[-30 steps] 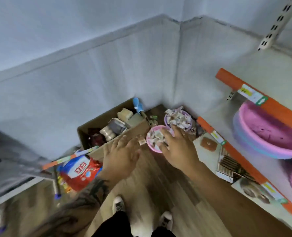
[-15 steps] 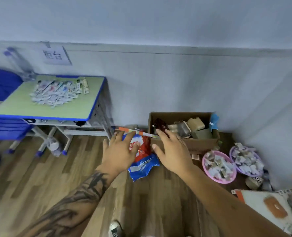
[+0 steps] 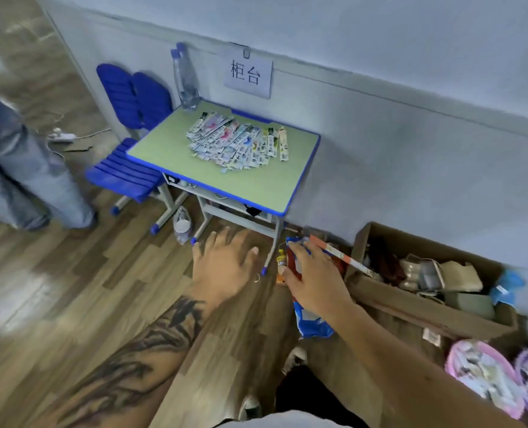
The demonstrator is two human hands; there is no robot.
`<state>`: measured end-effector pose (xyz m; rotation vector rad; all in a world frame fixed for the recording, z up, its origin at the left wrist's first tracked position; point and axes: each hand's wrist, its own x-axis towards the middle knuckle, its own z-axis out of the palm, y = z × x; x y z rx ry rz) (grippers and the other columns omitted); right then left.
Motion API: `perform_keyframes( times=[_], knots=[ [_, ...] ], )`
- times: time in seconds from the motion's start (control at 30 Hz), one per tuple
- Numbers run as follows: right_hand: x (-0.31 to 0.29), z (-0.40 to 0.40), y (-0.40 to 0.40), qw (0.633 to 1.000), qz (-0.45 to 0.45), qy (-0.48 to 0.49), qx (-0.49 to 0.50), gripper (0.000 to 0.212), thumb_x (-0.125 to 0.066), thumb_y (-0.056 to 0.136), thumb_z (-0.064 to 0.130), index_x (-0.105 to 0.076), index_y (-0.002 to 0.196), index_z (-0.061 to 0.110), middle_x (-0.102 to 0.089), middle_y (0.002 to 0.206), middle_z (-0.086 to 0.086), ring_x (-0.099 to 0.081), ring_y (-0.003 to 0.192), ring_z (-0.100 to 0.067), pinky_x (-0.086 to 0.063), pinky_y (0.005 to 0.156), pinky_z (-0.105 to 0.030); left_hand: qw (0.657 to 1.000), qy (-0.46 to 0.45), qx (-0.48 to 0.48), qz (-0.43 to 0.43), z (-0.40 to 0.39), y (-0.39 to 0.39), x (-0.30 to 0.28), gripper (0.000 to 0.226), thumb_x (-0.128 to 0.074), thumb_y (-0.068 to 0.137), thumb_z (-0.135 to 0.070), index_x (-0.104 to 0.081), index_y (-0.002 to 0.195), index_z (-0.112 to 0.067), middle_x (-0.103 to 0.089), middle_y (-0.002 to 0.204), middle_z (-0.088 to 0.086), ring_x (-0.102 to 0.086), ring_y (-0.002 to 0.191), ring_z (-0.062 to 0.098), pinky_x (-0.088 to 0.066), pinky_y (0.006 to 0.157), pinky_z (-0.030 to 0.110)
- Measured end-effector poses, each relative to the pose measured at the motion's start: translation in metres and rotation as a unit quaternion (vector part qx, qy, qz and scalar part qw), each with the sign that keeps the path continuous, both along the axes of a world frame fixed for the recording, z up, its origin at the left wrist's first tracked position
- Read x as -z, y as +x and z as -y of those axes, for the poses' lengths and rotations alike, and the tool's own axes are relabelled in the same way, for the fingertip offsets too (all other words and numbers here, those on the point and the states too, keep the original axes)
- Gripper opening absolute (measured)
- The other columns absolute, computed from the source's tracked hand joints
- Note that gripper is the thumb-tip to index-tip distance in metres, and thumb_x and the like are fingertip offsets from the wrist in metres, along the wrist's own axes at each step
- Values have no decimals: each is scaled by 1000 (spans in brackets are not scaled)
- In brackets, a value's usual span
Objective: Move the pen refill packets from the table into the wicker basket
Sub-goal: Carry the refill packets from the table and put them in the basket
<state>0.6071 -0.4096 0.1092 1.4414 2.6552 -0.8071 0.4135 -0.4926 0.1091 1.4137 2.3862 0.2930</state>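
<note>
Pen refill packets (image 3: 237, 143) lie in a loose heap on the green top of the counter (image 3: 250, 186), toward its back half, well apart from both hands. The left hand (image 3: 225, 267) hangs in the air in front of the counter's legs, palm down, its grip wide with the fingers spread and nothing in it. The right hand (image 3: 313, 279) reaches out beside it, also spread wide and holding nothing, over a red and blue bag (image 3: 310, 322) that lies on the wooden floor (image 3: 71, 288).

Just right of that bag, against the wall, a cardboard box (image 3: 423, 307) sits open, filled with jumbled items: brownish wrapped pieces, a grey block, something blue at the far end. An orange and white strip (image 3: 340, 253) rests across its near corner. Further right, at the edge of view, two pink bowls (image 3: 485, 378) sit side by side on the floor, each heaped with small pale packets, too blurred to read.

At the counter's back corner stands a clear plastic bottle (image 3: 186, 81) with a blue cap. A paper sign (image 3: 247, 76) is clipped to the wall behind it. A blue chair (image 3: 126, 168) stands at the counter's left, and another person's legs in jeans (image 3: 24, 168) are beyond it.
</note>
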Motion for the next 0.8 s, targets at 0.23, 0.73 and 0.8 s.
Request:
perform_keyframes(
  times=[0.23, 0.73, 0.8],
  knots=[
    [24, -82, -116, 998, 7, -25, -62, 62, -45, 103, 57, -33, 157, 29, -32, 163, -7, -33, 149, -31, -37, 117, -51, 998, -31, -60, 14, -36, -82, 11, 60, -30, 101, -65, -27, 157, -43, -28, 166, 2, -26, 153, 30, -14, 122, 61],
    [62, -284, -284, 995, -12, -98, -19, 53, -52, 103, 45, -43, 151, 26, -49, 148, -9, -49, 135, -33, -43, 109, -46, 995, -79, -65, 11, -239, -241, 30, 58, -37, 104, -57, -36, 156, -32, -37, 161, 11, -30, 149, 32, -26, 120, 56],
    [66, -304, -298, 994, -14, -110, 2, 50, -54, 102, 44, -45, 148, 27, -53, 142, -11, -52, 131, -34, -45, 108, -48, 995, -81, -58, 19, -260, -254, 35, 57, -39, 104, -56, -41, 153, -29, -42, 157, 12, -36, 145, 34, -31, 117, 55]
  ],
)
